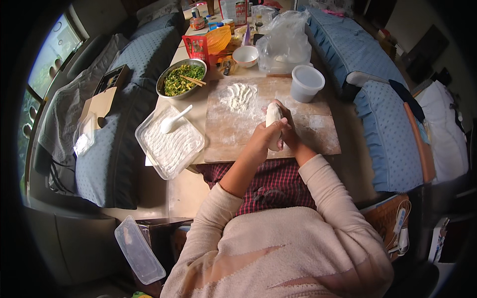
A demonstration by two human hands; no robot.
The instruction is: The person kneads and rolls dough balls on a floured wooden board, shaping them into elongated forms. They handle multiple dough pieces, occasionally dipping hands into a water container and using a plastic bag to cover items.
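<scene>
Both hands hold a long, pale roll of dough (273, 111) above the right half of a floured wooden board (223, 138). My left hand (269, 130) wraps its lower part, with the thumb lying across it. Behind and to the right of the dough is my right hand (287, 113), its fingers partly hidden. One end of the roll pokes out below the hands. A heap of loose flour (240, 97) lies on the board, up and to the left of them. Near the board's back right corner stands a lidded translucent plastic tub (308, 83).
Left of the board, a plastic container of flour (149, 147) holds a white spoon (175, 119). Behind it is a metal bowl of chopped green and yellow filling (181, 79) with chopsticks (193, 80). A white bowl (246, 56), plastic bag (285, 41) and orange basket (218, 39) stand farther back.
</scene>
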